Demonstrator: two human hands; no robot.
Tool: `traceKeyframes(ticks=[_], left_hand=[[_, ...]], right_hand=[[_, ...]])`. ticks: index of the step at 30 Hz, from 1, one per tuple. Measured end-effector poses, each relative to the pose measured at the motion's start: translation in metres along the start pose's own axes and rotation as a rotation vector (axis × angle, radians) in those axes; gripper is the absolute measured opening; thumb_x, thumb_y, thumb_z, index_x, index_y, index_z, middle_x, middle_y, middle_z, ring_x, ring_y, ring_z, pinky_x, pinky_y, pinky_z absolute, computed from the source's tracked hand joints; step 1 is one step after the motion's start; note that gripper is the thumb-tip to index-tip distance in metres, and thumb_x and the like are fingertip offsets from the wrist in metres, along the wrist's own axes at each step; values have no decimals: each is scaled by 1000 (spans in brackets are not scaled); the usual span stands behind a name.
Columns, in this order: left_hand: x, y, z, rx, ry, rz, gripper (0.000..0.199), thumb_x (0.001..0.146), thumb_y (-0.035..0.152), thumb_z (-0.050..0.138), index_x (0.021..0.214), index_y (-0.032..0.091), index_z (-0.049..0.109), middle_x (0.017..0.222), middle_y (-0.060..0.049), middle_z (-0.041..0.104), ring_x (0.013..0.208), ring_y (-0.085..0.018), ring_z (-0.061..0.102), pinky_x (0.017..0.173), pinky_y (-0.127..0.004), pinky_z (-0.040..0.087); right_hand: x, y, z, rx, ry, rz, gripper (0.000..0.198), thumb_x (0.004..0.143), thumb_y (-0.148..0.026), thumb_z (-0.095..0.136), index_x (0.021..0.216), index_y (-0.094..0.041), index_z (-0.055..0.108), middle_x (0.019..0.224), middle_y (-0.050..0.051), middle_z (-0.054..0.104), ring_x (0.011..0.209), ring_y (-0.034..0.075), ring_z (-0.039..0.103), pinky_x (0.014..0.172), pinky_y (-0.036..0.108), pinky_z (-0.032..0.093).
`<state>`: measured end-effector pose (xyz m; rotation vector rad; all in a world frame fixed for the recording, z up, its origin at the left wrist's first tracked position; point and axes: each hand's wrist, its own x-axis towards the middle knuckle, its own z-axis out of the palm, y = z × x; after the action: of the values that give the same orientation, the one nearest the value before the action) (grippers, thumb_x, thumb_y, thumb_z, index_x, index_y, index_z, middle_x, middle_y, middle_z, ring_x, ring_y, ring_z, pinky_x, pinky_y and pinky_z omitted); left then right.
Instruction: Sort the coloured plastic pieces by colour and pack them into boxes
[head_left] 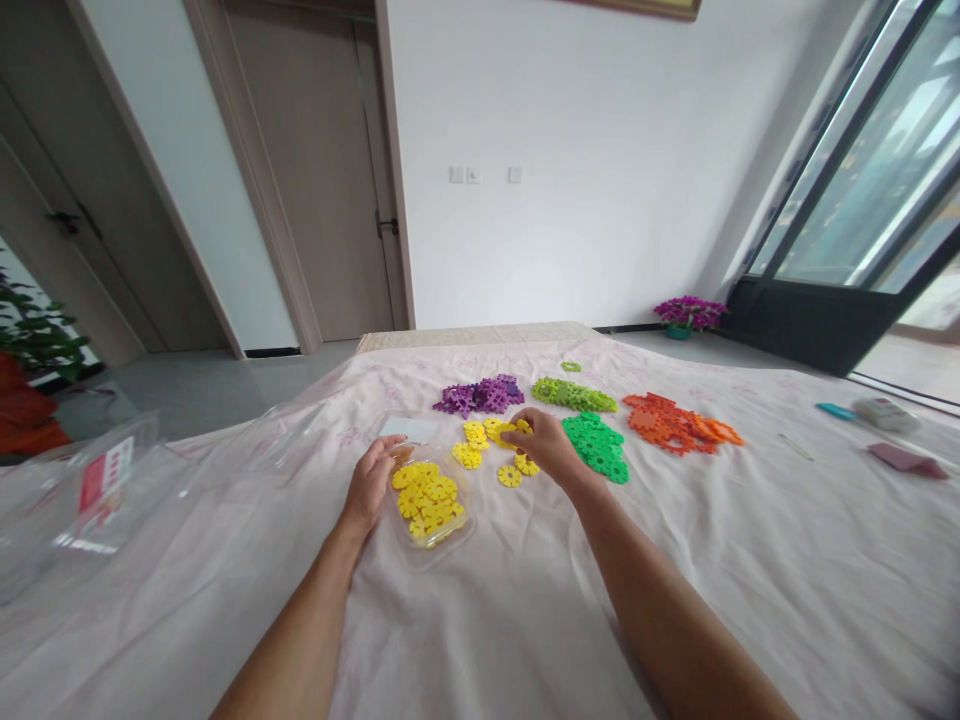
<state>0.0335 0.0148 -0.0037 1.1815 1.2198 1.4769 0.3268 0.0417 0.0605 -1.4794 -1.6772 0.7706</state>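
Note:
My left hand [373, 482] grips the left rim of a clear plastic box [421, 556], thumb over the edge. Inside it lies a heap of yellow snowflake discs [427, 498], notched around their rims. To the right of the box, my right hand [541, 441] is closed, fingertips pinching a yellow snowflake disc [510, 434] among a few others. More loose yellow discs [467, 455] lie on the cloth between the box and this hand. Beside my right wrist is a pile of green snowflake discs [596, 445]. A clear lid [407, 428] rests behind the box.
Purple [481, 395], lime green [574, 393] and orange discs [679, 424] lie in separate piles on the pale bedsheet [480, 640]. Clear plastic bags [97, 500] spread at left. A blue item [835, 411], a pink folded piece [906, 459] and a wrapped pack [885, 414] are at right.

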Motion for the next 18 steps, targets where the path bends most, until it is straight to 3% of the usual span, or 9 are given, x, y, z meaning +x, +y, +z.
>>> traceKeyframes(ticks=[3,6,12,18], left_hand=[[2,-3,-1,-11,-3,6,41,71,34,61,108,18,64,100,-6,73,91,-21,68,84,-32,48],[2,-3,-1,-19,2,-7,43,70,37,64,108,17,64,100,-6,73,88,-21,68,80,-32,49],[0,-3,0,-36,-15,-29,42,71,37,64,109,19,63,102,-7,71,90,-23,68,78,-33,51],[-1,0,1,-34,-13,-38,44,71,38,66,110,18,63,101,-7,72,88,-22,68,76,-32,51]], right_hand=[[-11,-21,17,207,-84,4,27,71,-33,69,90,-19,56,67,-3,61,53,11,57,46,19,40],[-24,-38,36,222,-163,-28,25,72,-32,70,91,-19,59,73,-2,65,57,10,59,47,19,42],[-37,-48,47,35,-226,-237,56,66,-26,79,119,-21,62,115,6,68,92,18,66,80,30,54],[-35,-46,47,133,-286,-196,58,69,-16,73,125,-19,59,125,10,63,106,21,64,88,34,54]])
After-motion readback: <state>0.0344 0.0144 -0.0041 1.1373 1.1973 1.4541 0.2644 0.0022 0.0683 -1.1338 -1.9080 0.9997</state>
